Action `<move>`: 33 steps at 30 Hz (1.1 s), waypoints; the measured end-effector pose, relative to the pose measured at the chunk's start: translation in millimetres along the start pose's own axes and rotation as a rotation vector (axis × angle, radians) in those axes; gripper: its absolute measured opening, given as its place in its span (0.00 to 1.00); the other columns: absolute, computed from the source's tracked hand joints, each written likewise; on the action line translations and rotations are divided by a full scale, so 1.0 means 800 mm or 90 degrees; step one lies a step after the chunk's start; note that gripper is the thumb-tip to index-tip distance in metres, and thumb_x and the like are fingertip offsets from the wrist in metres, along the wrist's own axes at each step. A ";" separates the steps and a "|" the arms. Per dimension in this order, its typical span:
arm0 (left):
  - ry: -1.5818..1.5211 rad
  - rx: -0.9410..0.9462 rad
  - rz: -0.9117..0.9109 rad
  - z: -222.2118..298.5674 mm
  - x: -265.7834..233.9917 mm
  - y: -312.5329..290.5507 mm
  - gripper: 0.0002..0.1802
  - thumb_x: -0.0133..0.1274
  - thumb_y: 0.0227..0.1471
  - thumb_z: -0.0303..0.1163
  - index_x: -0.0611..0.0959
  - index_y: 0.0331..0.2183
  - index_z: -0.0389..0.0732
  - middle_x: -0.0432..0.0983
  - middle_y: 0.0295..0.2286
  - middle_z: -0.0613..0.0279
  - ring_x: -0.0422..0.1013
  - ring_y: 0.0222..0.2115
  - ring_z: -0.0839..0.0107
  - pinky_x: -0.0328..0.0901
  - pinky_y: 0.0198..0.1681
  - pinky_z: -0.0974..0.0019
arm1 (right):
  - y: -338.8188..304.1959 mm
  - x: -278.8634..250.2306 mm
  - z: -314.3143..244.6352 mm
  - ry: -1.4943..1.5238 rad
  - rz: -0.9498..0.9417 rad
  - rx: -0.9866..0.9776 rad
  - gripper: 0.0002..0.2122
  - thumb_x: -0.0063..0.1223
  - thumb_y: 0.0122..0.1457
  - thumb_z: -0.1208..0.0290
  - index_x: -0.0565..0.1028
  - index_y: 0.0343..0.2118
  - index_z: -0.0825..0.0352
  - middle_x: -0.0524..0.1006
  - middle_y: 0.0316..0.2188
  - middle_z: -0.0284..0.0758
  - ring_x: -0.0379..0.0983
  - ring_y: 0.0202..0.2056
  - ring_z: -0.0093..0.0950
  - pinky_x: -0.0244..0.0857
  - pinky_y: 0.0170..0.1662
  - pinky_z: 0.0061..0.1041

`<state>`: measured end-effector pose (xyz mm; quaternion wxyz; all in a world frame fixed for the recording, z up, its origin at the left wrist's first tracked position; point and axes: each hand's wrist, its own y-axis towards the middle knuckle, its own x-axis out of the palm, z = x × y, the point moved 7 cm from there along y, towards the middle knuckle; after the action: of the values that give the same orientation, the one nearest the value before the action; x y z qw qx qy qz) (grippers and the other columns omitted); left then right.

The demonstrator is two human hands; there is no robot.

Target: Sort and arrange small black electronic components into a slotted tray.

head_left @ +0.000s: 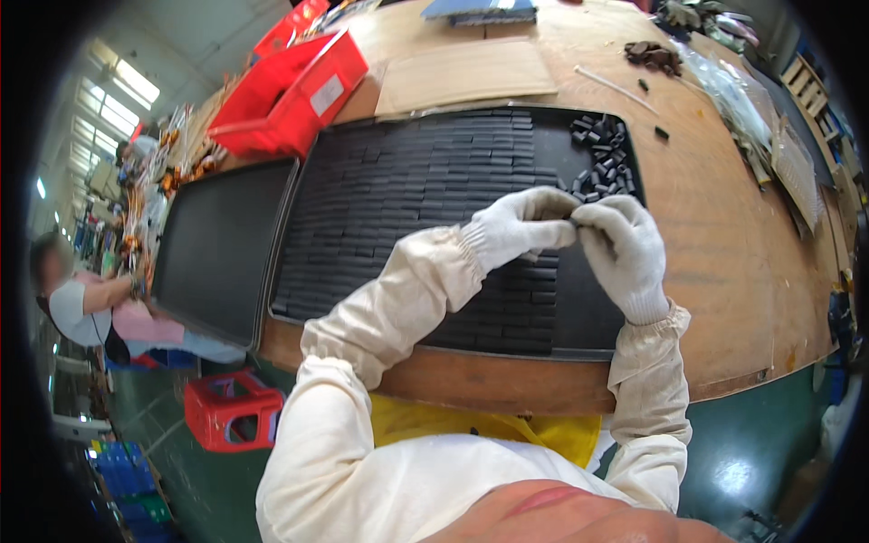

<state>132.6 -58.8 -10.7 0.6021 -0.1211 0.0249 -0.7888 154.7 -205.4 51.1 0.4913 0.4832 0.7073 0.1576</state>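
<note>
Head view: over the right side of the black tray (584,308), a small dark piece (575,219) seems pinched between fingertips of the left hand (518,226) and right hand (626,258); like the loose cylinders (594,138) in the tray's far right corner, it is judged light, stiff, best held mid-length.

Left hand (509,232) meets right hand (631,258) over black tray (584,312).

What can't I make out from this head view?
In the head view:
Anything between the white-gloved left hand and white-gloved right hand: covered by their fingertips.
Some rows of short black pieces: hidden behind the cream fabric left sleeve.
Print on the white label of the red plastic bin: too small.
Flat blue stack's far end: cut off by upper edge.
</note>
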 end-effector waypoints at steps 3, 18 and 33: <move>0.083 -0.013 0.076 0.002 -0.011 -0.009 0.22 0.62 0.55 0.38 0.80 0.50 0.42 0.78 0.35 0.70 0.69 0.30 0.83 0.65 0.31 0.76 | 0.000 0.003 -0.004 -0.005 0.022 -0.053 0.12 0.64 0.49 0.79 0.79 0.37 0.59 0.78 0.30 0.36 0.77 0.32 0.38 0.71 0.35 0.34; -0.028 0.006 0.030 -0.008 -0.018 -0.007 0.15 0.60 0.57 0.32 0.79 0.45 0.36 0.75 0.28 0.69 0.62 0.21 0.86 0.57 0.22 0.79 | -0.009 0.006 0.017 0.266 0.014 0.223 0.07 0.63 0.57 0.77 0.75 0.36 0.67 0.77 0.33 0.30 0.74 0.34 0.20 0.70 0.38 0.21; -0.074 -0.018 0.010 -0.001 -0.016 -0.005 0.21 0.61 0.57 0.38 0.79 0.48 0.36 0.75 0.30 0.67 0.61 0.22 0.84 0.57 0.23 0.78 | 0.005 0.011 0.015 0.144 0.014 0.064 0.04 0.62 0.56 0.73 0.79 0.32 0.65 0.77 0.30 0.38 0.76 0.34 0.37 0.72 0.38 0.31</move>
<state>131.5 -45.3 -12.6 0.6069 -0.1749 0.0019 -0.7753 166.4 -199.0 43.6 0.3816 0.4938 0.7601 0.1810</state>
